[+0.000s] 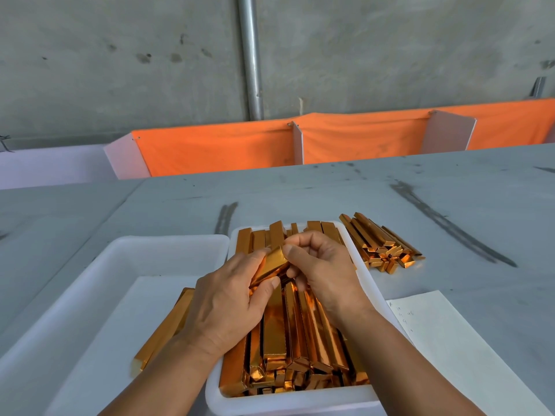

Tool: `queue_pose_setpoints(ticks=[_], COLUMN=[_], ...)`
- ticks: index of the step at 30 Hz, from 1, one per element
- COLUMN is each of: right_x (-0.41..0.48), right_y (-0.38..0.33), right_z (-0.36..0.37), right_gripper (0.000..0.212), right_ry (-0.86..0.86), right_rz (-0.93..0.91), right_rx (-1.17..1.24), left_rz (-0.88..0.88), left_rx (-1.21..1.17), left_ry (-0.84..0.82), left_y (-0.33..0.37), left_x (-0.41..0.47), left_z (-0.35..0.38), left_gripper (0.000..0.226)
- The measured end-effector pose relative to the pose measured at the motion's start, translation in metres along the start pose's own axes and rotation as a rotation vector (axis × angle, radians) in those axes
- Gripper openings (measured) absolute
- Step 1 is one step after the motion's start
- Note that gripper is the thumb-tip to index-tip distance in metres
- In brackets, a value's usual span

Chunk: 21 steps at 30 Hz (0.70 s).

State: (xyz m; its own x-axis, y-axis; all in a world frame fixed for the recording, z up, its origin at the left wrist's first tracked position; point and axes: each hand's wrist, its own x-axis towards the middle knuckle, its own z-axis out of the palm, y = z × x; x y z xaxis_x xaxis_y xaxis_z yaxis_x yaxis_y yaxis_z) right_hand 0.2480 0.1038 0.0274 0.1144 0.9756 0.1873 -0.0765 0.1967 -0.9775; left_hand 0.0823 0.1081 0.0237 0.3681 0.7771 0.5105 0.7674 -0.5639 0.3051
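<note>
At a grey worktable (300, 193), a person works on a slim gold carton (271, 264) held just above a crowded white tray (365, 283). The left hand (228, 298) grips the carton along its length with the thumb curled against it. The right hand (321, 265) pinches its far end, apparently closing a flap. The job looks far from done. Only a couple of cartons (163, 328) lie in the neighbouring white tray (168, 240), while dozens wait under the hands. A further heap (381, 244) sits on the table just beyond the crowded tray's right rim. A sheet of paper (450, 340) with handwritten notes lies near the right forearm.
</note>
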Motion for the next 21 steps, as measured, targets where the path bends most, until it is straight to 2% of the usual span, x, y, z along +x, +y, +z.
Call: queue_pose_setpoints(ticks=[16,21], right_x=[0.0015,0.0015], right_y=[0.0,-0.0016], right_z=[-0.0023,-0.0018], right_gripper=[0.008,0.008], right_ry=[0.004,0.018], right_rz=[0.008,0.042], right_rx=[0.036,0.047], left_rz=[0.01,0.019], left_rx=[-0.025,0.005], left_ry=[0.008,0.008], left_y=[0.0023,0.0027], left_x=[-0.0002,-0.0005], left_z=[-0.0026,-0.0026], left_gripper=[0.057,0.049])
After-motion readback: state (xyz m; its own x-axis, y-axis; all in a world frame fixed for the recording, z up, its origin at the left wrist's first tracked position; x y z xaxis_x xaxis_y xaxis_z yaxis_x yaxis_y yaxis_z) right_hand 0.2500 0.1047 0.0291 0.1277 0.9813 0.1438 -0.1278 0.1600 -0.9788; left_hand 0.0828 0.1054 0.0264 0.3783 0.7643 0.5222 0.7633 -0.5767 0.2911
